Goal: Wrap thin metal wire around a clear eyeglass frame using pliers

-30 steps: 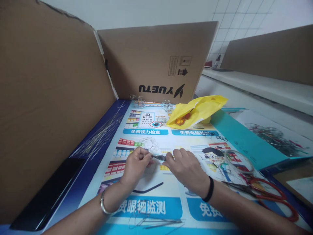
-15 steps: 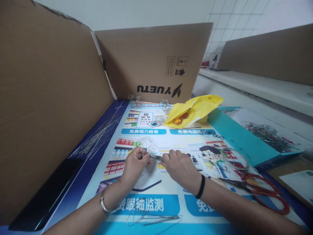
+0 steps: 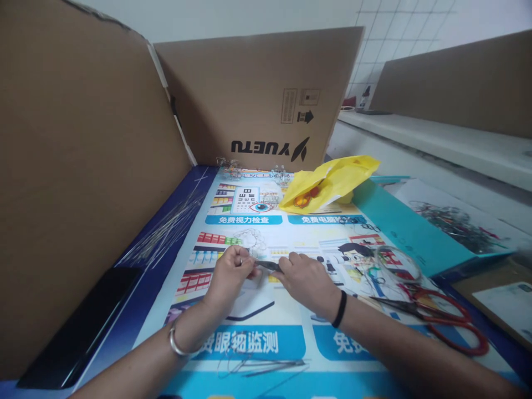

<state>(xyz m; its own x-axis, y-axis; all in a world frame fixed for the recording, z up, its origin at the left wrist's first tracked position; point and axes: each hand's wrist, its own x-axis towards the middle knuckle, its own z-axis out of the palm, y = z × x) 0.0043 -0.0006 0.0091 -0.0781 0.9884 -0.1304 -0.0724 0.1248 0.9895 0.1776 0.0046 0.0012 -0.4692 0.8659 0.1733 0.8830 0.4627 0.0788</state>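
Observation:
My right hand is closed around a pair of dark pliers, whose narrow jaws point left. The handles are hidden in my palm. Opposite it, my left hand pinches something small and thin at the plier tips; it looks like wire, but the fingers cover most of it. Just beyond my left fingers lie loops of thin wire on the printed poster sheet. Nearer to me, thin metal rods and curled wire rest on the sheet.
Red-handled scissors lie by my right forearm, below a wire coil. A yellow bag sits farther back. At right, a teal box holds tangled wires. Straight wires and a black slab lie left; cardboard panels enclose the area.
The hands are slightly farther apart, and more of the pliers shows between them. The whole view has shifted a little. Both hands keep their grip.

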